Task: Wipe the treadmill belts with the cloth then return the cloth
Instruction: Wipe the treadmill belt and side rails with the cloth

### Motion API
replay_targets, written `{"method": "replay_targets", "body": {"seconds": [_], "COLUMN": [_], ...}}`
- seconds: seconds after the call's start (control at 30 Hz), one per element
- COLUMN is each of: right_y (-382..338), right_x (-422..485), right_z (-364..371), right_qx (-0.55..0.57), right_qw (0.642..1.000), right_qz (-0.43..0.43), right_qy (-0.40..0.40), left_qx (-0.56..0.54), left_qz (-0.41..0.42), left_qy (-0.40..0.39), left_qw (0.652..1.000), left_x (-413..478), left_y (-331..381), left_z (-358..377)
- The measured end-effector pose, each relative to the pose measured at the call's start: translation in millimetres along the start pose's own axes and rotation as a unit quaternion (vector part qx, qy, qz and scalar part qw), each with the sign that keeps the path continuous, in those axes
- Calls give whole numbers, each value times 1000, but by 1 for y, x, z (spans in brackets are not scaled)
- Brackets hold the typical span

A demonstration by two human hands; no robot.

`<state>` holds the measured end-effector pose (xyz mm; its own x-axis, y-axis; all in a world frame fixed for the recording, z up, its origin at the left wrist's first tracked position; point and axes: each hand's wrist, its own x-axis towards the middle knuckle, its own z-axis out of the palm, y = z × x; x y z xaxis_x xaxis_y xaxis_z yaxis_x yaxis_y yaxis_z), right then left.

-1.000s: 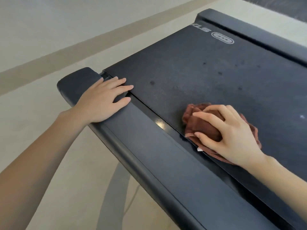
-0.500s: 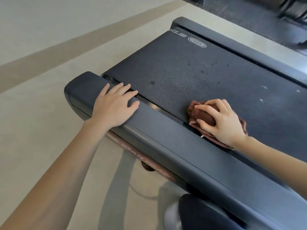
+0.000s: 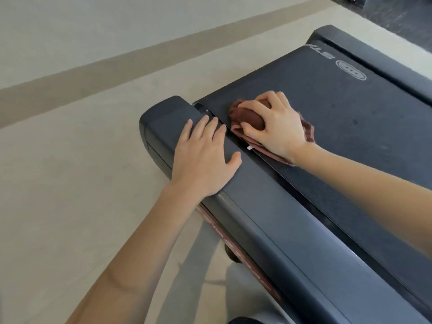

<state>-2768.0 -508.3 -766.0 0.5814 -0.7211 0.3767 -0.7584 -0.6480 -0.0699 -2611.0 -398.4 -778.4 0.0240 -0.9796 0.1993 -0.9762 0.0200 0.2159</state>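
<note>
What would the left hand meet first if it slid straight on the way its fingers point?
The left hand lies flat on the side rail, fingers pointing up-right. It would probably meet the brown cloth under the right hand, just across the belt's edge.

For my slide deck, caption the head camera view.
Right hand presses brown cloth on treadmill belt; left hand braces side rail.

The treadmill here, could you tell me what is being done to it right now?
A person is wiping the treadmill belt with a brown cloth. The right hand presses the bunched cloth onto the belt near its end corner, beside the side rail. The left hand lies flat on that rail, apparently for support. The cloth has not been returned yet.
</note>
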Motion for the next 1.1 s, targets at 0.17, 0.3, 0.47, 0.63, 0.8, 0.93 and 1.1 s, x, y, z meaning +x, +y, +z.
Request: {"method": "replay_targets", "body": {"seconds": [0.17, 0.3, 0.47, 0.63, 0.8, 0.93, 1.1], "right_y": [4, 0, 3, 11, 31, 37, 35], "right_x": [58, 100, 84, -19, -111, -92, -9], "right_z": [24, 40, 34, -11, -51, -48, -9], "right_qx": [27, 30, 20, 67, 58, 90, 58], "right_qw": [999, 999, 999, 996, 995, 992, 996], "right_qz": [-41, -37, -48, -55, -72, -89, -67], "right_qy": [13, -11, -4, 9, -23, -31, -5], "left_qx": [-2, 7, 9, 2, 2, -17, -28], "left_qz": [-10, -15, -11, -12, 5, 27, 3], "left_qy": [-5, -19, -37, -43, -60, -79, -80], "left_qw": [1000, 1000, 999, 999, 998, 996, 996], "left_x": [-1, 0, -2, -2, 0, 19, 52], "left_y": [2, 2, 4, 3, 1, -1, 5], "left_z": [-3, -6, -11, -14, -14, -14, -3]}}
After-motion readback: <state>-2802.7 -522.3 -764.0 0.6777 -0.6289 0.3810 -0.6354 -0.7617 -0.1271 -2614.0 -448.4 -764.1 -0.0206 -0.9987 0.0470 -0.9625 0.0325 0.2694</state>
